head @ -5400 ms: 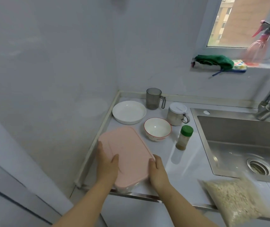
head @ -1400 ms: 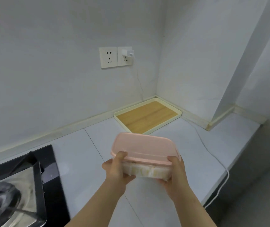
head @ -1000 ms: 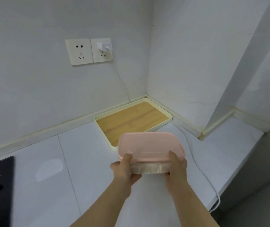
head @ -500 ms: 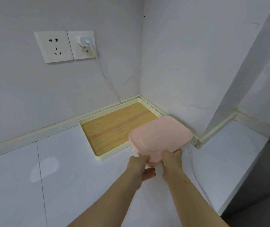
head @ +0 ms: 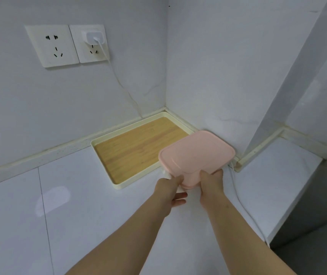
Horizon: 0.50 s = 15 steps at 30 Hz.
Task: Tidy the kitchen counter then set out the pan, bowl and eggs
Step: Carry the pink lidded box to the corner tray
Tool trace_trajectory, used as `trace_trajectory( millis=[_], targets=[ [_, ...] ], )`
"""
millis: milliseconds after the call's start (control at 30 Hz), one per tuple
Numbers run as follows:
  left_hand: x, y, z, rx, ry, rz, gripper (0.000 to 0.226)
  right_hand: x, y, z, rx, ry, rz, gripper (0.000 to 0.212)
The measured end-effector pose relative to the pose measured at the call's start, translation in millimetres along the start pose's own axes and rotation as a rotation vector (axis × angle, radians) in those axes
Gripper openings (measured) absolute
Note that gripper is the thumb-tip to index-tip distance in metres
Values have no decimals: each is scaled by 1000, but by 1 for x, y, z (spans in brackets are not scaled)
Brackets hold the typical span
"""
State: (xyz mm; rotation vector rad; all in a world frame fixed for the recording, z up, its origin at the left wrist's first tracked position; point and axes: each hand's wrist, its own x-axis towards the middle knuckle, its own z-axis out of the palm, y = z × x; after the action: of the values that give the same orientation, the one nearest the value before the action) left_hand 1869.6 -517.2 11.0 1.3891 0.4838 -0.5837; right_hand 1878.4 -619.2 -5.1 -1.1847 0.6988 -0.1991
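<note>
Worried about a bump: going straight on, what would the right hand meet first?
The right hand grips the pink-lidded box, whose far edge would probably reach the side wall first; depth is unclear.

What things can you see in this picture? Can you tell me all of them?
container: 1, pink lid, held at its near edge, over the tray's right end by the wall
tray: 1, cream rim and wooden base, in the back corner of the counter
sockets: 2, white, side by side on the left wall
charger: 1, white, plugged into the right socket
cable: 1, white, runs from the charger down the wall and along the counter on the right
counter: 1, white, under everything
left hand: 1, grips the container's near edge
right hand: 1, grips the container's near edge
</note>
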Motion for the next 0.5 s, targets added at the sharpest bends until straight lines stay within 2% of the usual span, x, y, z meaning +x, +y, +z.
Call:
trace_trajectory(
  millis=[300,500],
  targets=[
    [-6,-1,-5,77,33,-3,41,-19,-5,-2,21,-23,120,44],
    [-31,-1,-25,-8,108,33,38,-55,-9,-3,-8,-47,228,30]
  ],
)
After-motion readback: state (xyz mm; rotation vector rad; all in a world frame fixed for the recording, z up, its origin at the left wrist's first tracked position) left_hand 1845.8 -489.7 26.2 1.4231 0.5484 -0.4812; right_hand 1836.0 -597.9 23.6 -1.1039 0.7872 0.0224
